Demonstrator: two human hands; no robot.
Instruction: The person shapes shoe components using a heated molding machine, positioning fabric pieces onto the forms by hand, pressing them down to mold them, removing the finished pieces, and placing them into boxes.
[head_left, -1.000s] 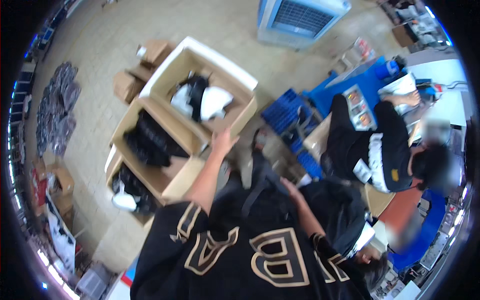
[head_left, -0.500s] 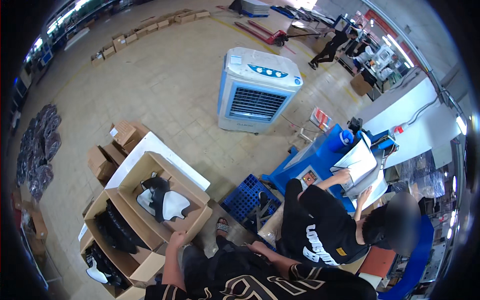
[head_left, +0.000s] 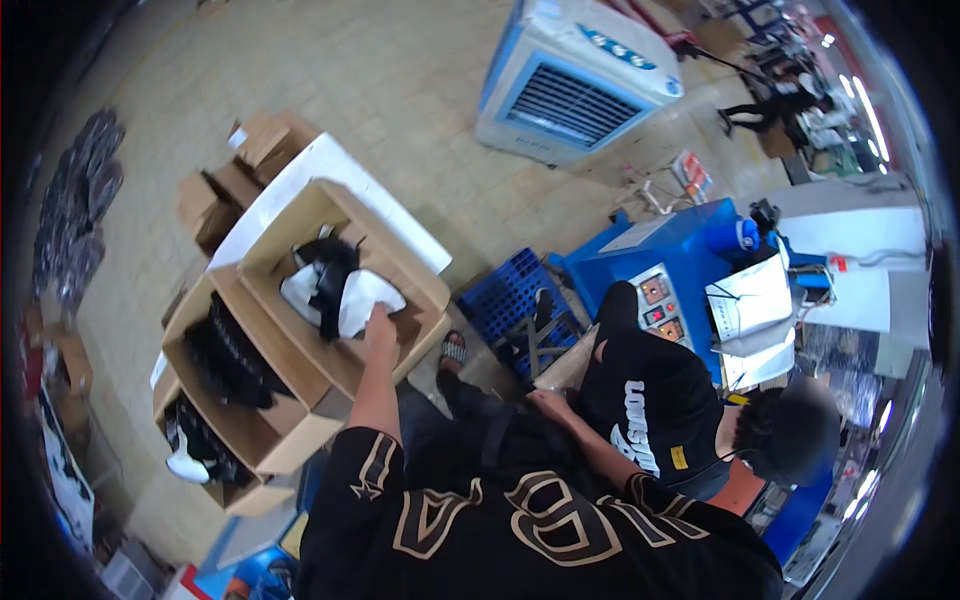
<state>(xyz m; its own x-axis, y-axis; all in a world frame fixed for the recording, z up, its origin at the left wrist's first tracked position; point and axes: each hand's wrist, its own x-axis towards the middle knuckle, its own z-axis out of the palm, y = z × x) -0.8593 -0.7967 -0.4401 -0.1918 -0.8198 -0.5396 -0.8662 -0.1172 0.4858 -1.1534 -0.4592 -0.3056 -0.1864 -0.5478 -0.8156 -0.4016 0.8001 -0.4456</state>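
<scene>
Your left hand (head_left: 380, 326) reaches into the open cardboard box (head_left: 400, 265) on your left, fingers at the near edge of a white piece (head_left: 362, 298), beside a black piece (head_left: 326, 290); I can't tell whether that grip is closed on it. Your right hand (head_left: 548, 403) is near the seated co-worker (head_left: 650, 400), its grip too unclear to judge.

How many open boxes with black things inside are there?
3: the box at the left hand, the middle box, and the leftmost box. Others may be hidden.
</scene>
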